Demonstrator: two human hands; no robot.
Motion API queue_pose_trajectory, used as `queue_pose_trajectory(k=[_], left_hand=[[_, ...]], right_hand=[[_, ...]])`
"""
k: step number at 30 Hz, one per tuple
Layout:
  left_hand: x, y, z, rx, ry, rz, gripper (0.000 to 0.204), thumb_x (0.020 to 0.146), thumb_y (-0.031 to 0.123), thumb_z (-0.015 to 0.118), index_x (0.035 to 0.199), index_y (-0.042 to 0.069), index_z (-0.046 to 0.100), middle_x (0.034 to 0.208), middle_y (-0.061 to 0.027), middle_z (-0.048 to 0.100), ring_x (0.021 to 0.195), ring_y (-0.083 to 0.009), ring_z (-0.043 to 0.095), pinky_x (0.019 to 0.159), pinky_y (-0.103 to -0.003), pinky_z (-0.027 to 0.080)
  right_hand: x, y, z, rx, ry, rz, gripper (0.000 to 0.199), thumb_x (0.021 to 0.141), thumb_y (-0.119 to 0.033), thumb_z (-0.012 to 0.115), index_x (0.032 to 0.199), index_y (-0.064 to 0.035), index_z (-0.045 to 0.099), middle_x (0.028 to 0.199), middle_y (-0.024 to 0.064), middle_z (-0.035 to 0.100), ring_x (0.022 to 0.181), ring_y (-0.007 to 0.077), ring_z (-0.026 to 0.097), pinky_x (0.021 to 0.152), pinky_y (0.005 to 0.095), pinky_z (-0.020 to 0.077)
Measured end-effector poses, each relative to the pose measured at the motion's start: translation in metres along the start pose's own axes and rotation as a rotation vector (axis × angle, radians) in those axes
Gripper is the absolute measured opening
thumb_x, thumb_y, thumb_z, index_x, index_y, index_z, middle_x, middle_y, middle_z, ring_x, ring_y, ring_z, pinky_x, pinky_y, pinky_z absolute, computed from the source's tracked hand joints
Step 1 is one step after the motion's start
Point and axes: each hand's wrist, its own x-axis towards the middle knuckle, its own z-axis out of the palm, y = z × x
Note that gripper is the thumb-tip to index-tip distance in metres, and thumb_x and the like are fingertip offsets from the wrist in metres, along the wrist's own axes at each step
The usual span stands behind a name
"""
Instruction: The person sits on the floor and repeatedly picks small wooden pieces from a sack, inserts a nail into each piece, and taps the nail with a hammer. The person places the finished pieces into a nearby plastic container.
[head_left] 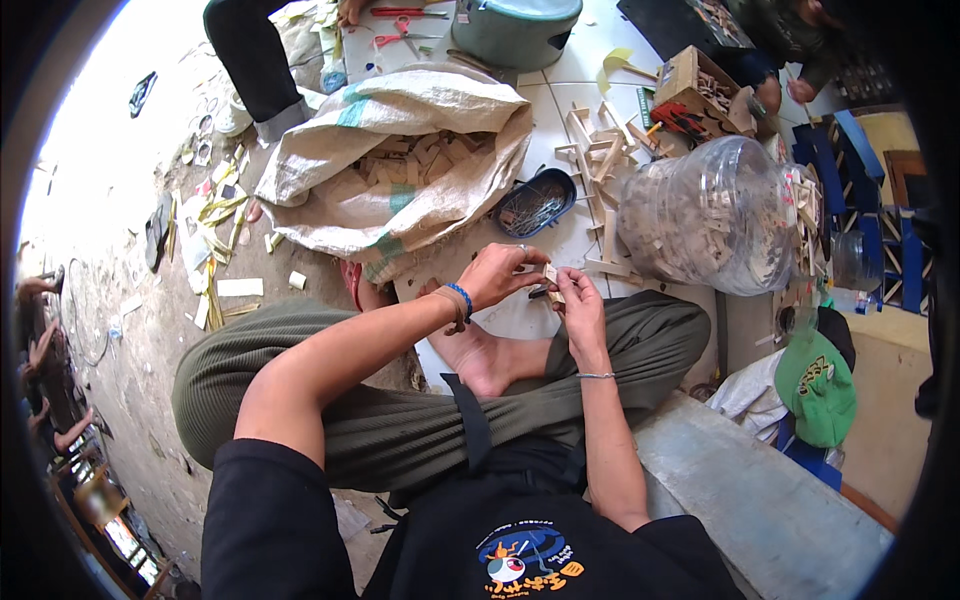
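My left hand (497, 274) and my right hand (581, 305) meet above my crossed legs, fingers closed around small pale wooden pieces (550, 272). Fingertips partly cover these pieces, so their full shape is hidden. A short dark tip shows between the hands; I cannot make out what it is. Just beyond my hands lies a blue dish (536, 203) of thin metal pins or nails. To its left, an opened white woven sack (300, 200) holds many small wooden pieces. Jointed wooden pieces (606, 160) lie in a heap right of the dish.
A large clear plastic jar (705, 215) of wooden pieces lies at the right. Farther back are a wooden box (680, 75), a green-grey tub (515, 35) and red scissors (400, 38). Another person's leg (250, 60) is beyond the sack. A green cap (818, 385) hangs at right.
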Motion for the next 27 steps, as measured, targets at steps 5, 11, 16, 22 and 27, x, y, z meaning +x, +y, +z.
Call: queue_pose_trajectory(k=[5, 11, 16, 22, 27], left_hand=[[0.000, -0.003, -0.001, 0.011, -0.010, 0.000, 0.033, 0.095, 0.023, 0.079, 0.123, 0.006, 0.074, 0.114, -0.0176, 0.078, 0.105, -0.0330, 0.076, 0.088, -0.040, 0.061], [0.001, -0.005, -0.003, -0.017, -0.038, -0.024, 0.033, 0.095, 0.022, 0.080, 0.122, 0.005, 0.075, 0.110, -0.0163, 0.079, 0.100, -0.0307, 0.078, 0.086, -0.038, 0.062], [0.000, -0.005, -0.006, -0.028, -0.052, -0.029, 0.033, 0.094, 0.021, 0.081, 0.122, 0.005, 0.075, 0.108, -0.0160, 0.079, 0.100, -0.0303, 0.078, 0.085, -0.038, 0.061], [0.004, -0.002, -0.011, 0.009, -0.099, -0.044, 0.033, 0.094, 0.023, 0.081, 0.121, 0.004, 0.076, 0.107, -0.0166, 0.079, 0.100, -0.0308, 0.078, 0.087, -0.038, 0.060], [0.004, -0.001, -0.013, 0.016, -0.108, -0.059, 0.034, 0.093, 0.023, 0.081, 0.121, 0.004, 0.075, 0.106, -0.0170, 0.079, 0.102, -0.0312, 0.078, 0.088, -0.038, 0.060]], right_hand=[[-0.001, -0.001, 0.002, -0.066, 0.027, -0.007, 0.024, 0.108, -0.027, 0.066, 0.120, -0.0063, 0.067, 0.098, -0.0003, 0.074, 0.089, 0.0064, 0.066, 0.074, 0.0238, 0.0497], [-0.002, 0.000, 0.002, -0.143, 0.022, -0.073, 0.025, 0.108, -0.027, 0.066, 0.119, -0.0042, 0.067, 0.095, 0.0002, 0.075, 0.084, 0.0052, 0.065, 0.070, 0.0224, 0.0468], [-0.001, 0.002, 0.002, -0.194, 0.032, -0.119, 0.027, 0.108, -0.026, 0.067, 0.117, -0.0008, 0.068, 0.093, 0.0022, 0.075, 0.080, 0.0041, 0.063, 0.066, 0.0211, 0.0440], [-0.003, -0.004, 0.003, -0.186, 0.029, -0.106, 0.025, 0.106, -0.022, 0.069, 0.116, 0.0009, 0.068, 0.092, 0.0046, 0.075, 0.081, 0.0076, 0.066, 0.071, 0.0228, 0.0499], [-0.003, -0.008, 0.006, -0.327, 0.069, -0.238, 0.024, 0.104, -0.020, 0.072, 0.112, 0.0023, 0.069, 0.093, 0.0068, 0.076, 0.084, 0.0097, 0.070, 0.077, 0.0262, 0.0541]])
